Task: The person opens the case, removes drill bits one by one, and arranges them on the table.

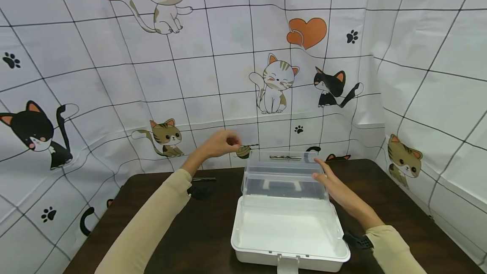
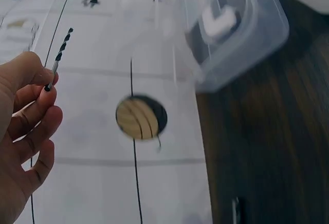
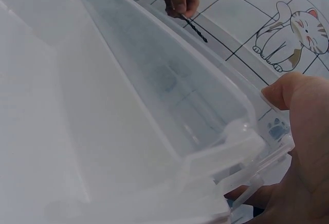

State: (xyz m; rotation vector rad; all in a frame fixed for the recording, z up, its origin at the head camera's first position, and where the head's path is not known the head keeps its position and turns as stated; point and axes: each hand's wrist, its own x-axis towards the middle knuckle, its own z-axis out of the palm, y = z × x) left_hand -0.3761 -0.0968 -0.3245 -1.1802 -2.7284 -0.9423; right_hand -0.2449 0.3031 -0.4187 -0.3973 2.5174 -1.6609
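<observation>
My left hand (image 1: 223, 143) pinches a small twist drill bit (image 2: 62, 49) between thumb and fingertips, its fluted end pointing away from the hand. It is raised just left of an opened plastic storage box (image 1: 289, 227), which has a white base and a clear lid (image 1: 251, 185) tilted back. My right hand (image 1: 338, 187) holds the right edge of that lid, thumb on one side and fingers on the other in the right wrist view. Drill bits (image 1: 285, 157) lie together at the far end of the clear lid section. The white base shows a bare floor.
Left of the box, another metal bit (image 1: 204, 179) lies on the dark wooden table (image 1: 205, 231). A white grid-patterned cloth (image 1: 228, 75) printed with cats hangs right behind the table and along its right side. A white latch (image 1: 288, 263) hangs at the box's front.
</observation>
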